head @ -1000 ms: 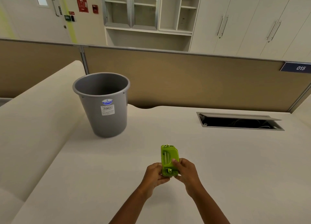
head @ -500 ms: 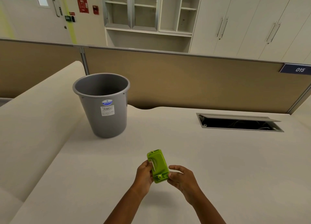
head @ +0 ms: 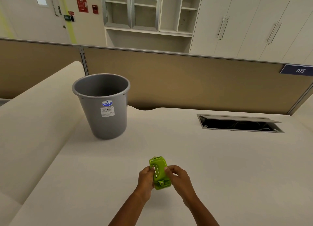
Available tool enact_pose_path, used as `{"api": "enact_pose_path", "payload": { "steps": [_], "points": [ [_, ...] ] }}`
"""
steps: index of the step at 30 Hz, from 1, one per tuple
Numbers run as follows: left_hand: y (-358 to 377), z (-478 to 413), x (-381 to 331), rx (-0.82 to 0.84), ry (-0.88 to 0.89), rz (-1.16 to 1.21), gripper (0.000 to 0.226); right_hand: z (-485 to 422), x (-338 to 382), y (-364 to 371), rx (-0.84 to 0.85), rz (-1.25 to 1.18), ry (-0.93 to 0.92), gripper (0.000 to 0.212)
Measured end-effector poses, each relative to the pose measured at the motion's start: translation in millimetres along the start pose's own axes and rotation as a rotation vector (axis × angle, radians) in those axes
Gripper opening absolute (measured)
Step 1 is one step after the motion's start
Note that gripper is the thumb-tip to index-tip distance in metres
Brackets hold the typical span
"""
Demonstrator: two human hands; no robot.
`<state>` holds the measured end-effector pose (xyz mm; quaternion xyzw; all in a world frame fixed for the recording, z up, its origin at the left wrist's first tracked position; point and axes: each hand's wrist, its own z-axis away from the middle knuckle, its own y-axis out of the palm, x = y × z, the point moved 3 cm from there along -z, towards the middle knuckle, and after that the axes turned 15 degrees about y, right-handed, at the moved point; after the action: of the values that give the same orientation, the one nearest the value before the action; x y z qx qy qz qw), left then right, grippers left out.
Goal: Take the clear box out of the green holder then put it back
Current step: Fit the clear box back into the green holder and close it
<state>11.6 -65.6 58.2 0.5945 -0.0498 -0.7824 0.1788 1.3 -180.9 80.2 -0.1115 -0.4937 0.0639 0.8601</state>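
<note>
On the smooth cream desk (head: 220, 166), a round grey plastic bin (head: 103, 107) stands upright at back left, tapering downward, white label on its wall; nothing shows inside it. A rectangular metal-rimmed cable hatch (head: 240, 123) sits open at right, wires dimly visible within. Near the front edge, the green holder (head: 160, 172), glossy rounded plastic with a metal clip, is gripped between left hand (head: 146, 178) and right hand (head: 179, 178). The clear box cannot be made out.

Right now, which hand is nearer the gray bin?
Left. The left hand grips the green holder's bin-side edge; the right hand grips its far edge, farther from the gray bin.
</note>
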Motion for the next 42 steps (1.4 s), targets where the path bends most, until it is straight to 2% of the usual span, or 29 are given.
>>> {"api": "enact_pose_path", "payload": {
  "steps": [2,5,8,10,13,15,19,23,27,28,30,32,33,36,38,42],
  "points": [
    [0.3,-0.9,4.7,0.013,-0.015,-0.019,0.026,-5.2,-2.5,-1.5,0.009,0.005,0.028,0.011],
    [-0.9,-3.6,9.8,0.059,-0.039,-0.062,0.024,-16.3,-11.2,-5.6,0.045,-0.07,0.111,0.024],
    [-5.6,-7.8,11.1,0.098,-0.024,-0.171,0.022,-25.9,-17.6,-12.8,0.012,-0.108,0.173,0.025],
    [-11.6,-14.5,11.0,0.08,0.068,-0.364,0.027,-33.5,-20.4,-20.7,-0.06,-0.112,0.187,0.028],
    [-22.0,-20.2,7.0,0.075,0.322,-0.84,0.034,-47.1,-23.6,-34.0,-0.18,-0.089,0.208,0.027],
    [-25.9,-19.6,6.9,0.09,0.409,-0.985,0.037,-56.5,-25.1,-41.2,-0.249,-0.062,0.223,0.02],
    [-33.7,-26.4,16.5,0.212,0.36,-1.295,0.047,-71.5,-27.9,-52.5,-0.345,-0.055,0.231,0.018],
    [-41.4,-31.4,26.5,0.268,0.38,-1.576,0.052,-79.9,-30.9,-56.4,-0.358,-0.05,0.242,0.018],
    [-48.2,-33.3,32.5,0.257,0.387,-1.689,0.056,-85.0,-31.3,-59.0,-0.368,-0.032,0.244,0.03],
    [-49.1,-36.0,31.9,0.231,0.473,-1.703,0.055,-85.6,-31.0,-59.5,-0.368,-0.022,0.24,0.033],
    [-54.6,-39.6,38.2,0.286,0.432,-1.723,0.046,-86.5,-30.7,-60.2,-0.365,-0.005,0.238,0.038],
    [-59.6,-47.0,49.2,0.265,0.514,-1.709,0.075,-86.8,-30.0,-60.6,-0.366,0.005,0.236,0.042],
    [-61.1,-46.9,49.6,0.235,0.538,-1.705,0.082,-87.1,-30.0,-60.8,-0.365,0.012,0.236,0.042],
    [-60.6,-47.0,50.6,0.257,0.581,-1.73,0.084,-88.1,-29.9,-60.8,-0.362,0.035,0.22,0.035],
    [-60.7,-46.7,52.2,0.252,0.593,-1.758,0.084,-88.4,-28.8,-61.0,-0.362,0.031,0.21,0.02],
    [-60.8,-48.4,53.7,0.226,0.617,-1.702,0.084,-85.7,-26.3,-58.4,-0.349,0.063,0.199,0.006]
  ]
}}
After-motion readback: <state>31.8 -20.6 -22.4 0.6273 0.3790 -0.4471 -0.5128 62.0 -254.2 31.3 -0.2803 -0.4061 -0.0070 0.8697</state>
